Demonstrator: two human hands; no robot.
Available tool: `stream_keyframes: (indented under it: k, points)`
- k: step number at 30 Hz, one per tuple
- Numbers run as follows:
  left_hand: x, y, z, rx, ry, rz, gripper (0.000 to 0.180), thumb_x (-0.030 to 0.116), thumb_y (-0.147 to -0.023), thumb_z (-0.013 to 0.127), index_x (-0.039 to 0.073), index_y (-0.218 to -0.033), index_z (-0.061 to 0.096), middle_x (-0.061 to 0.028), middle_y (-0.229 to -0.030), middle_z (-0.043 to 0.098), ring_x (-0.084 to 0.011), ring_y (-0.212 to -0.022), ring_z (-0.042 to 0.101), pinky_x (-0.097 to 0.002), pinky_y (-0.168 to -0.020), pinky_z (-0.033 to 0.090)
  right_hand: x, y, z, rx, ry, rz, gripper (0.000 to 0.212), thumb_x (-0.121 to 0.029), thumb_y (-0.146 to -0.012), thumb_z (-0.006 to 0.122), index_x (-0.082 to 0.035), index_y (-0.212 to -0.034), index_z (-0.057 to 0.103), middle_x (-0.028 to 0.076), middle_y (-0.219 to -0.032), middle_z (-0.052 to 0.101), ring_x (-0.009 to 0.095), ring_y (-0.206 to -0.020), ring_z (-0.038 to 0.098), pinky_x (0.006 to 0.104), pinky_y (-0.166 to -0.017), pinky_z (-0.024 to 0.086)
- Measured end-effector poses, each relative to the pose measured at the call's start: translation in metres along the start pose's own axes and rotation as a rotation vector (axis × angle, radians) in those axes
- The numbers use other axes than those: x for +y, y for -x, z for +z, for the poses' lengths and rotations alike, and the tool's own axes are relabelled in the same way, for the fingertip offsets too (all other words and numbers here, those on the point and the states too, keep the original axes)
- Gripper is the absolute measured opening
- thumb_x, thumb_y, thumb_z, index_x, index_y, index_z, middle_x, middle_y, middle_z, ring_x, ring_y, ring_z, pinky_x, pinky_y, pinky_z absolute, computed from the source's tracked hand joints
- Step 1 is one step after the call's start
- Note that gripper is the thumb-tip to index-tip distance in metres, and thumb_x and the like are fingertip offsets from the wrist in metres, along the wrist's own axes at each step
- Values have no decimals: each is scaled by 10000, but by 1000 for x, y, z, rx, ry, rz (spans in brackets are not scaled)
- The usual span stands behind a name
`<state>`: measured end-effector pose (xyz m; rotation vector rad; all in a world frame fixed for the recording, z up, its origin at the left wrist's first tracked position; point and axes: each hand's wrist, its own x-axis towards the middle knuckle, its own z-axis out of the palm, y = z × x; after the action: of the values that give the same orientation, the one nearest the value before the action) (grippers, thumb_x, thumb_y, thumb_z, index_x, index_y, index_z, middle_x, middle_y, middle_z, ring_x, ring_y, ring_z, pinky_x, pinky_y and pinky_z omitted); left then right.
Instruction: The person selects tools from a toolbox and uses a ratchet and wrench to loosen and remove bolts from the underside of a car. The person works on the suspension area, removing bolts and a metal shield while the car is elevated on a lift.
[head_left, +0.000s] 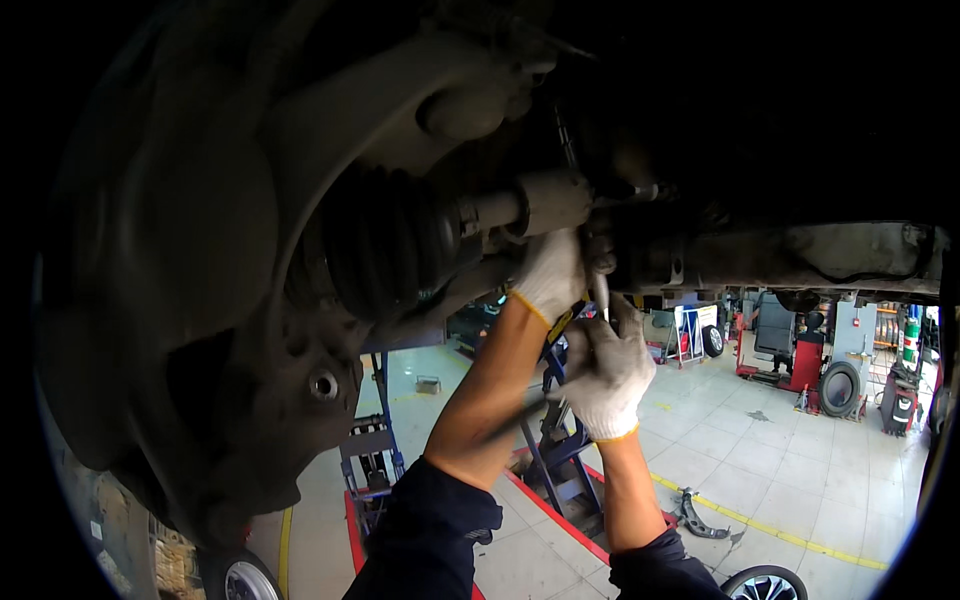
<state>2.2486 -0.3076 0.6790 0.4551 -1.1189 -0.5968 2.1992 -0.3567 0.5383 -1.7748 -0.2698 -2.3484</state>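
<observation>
Both my hands wear whitish work gloves with yellow cuff edges and are raised under a vehicle. My left hand (552,272) reaches up beneath the metal collar of a drive shaft (553,202); its fingers are hidden in shadow behind the parts. Lower and to the right, my right hand (606,372) is closed around a dark bar-shaped tool (512,424), blurred, which sticks out toward the lower left across my left forearm. A pale slim rod (601,292) rises just above the right hand's fingers. A black ribbed rubber boot (390,240) sits left of the collar.
A large dark hub and suspension assembly (190,260) fills the left. A metal beam (800,252) crosses at right. Below stand blue lift frames (560,450) edged by red floor lines. A control arm (703,516) and a wheel (765,584) lie on the tiled floor.
</observation>
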Motion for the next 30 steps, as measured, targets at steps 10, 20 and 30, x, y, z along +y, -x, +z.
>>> stream_keyframes:
  k: [10,20,30]
  points:
    - [18,-10,-28,-282,47,-129,416,357,-1123,319,148,-773,400,51,-620,322,-72,-452,241,-217,-372,186,-6,7,-2,-123,-1017,809,302,-311,-1081,531,-58,-973,657,153,-1040,680,226,-803,643,355,-631,545]
    - [11,-12,-6,-398,104,-152,485,374,-1122,308,148,-695,353,41,-559,265,-79,-410,195,-228,-352,178,4,9,-4,-137,-1935,891,430,-502,-1067,522,-94,-1006,643,43,-1004,597,98,-633,487,281,-509,448]
    - [10,5,-1,-42,-106,6,350,308,-1102,423,138,-796,442,36,-620,365,-85,-433,266,-242,-375,213,-3,13,-1,-148,-1784,835,296,-383,-1077,555,-120,-980,647,58,-1171,638,146,-795,558,306,-649,457]
